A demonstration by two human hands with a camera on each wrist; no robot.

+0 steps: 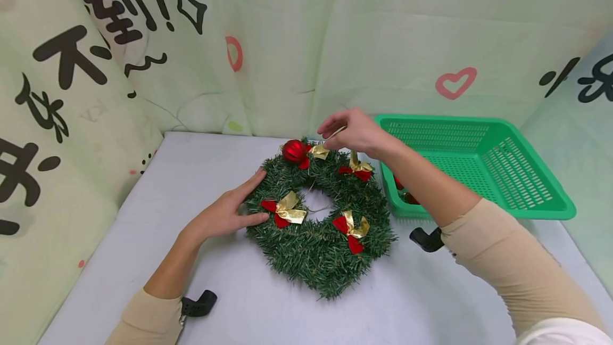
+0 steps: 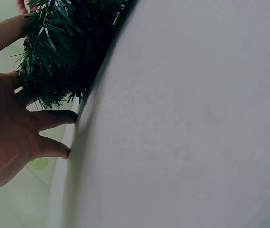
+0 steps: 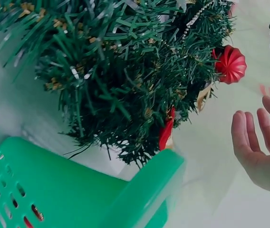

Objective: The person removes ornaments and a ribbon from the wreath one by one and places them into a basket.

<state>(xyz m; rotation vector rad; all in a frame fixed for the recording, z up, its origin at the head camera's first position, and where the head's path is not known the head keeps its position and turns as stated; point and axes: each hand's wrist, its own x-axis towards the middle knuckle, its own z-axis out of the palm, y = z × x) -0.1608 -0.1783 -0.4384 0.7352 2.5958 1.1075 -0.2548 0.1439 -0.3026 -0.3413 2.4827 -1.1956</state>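
A green artificial wreath [image 1: 311, 260] lies flat on the table, with several red and gold bows [image 1: 289, 210] on its branches. One shiny red ball ornament [image 1: 294, 151] sits at its far side beside a gold-and-red bow. My left hand [image 1: 229, 211] rests against the wreath's left edge, fingers spread; in the left wrist view two fingertips [image 2: 68, 118] reach down to the tabletop. Above the far right part of the wreath hovers my right hand [image 1: 355, 131], its fingers loosely bent. The right wrist view shows this hand [image 3: 263, 147] holding nothing, apart from the ball.
A green plastic basket [image 1: 551, 201] stands to the right of the wreath, with some red items [image 1: 398, 183] at its near left corner, partly behind my right forearm. A pale curtain [image 1: 383, 41] with printed characters and hearts hangs behind the white-covered table [image 1: 206, 158].
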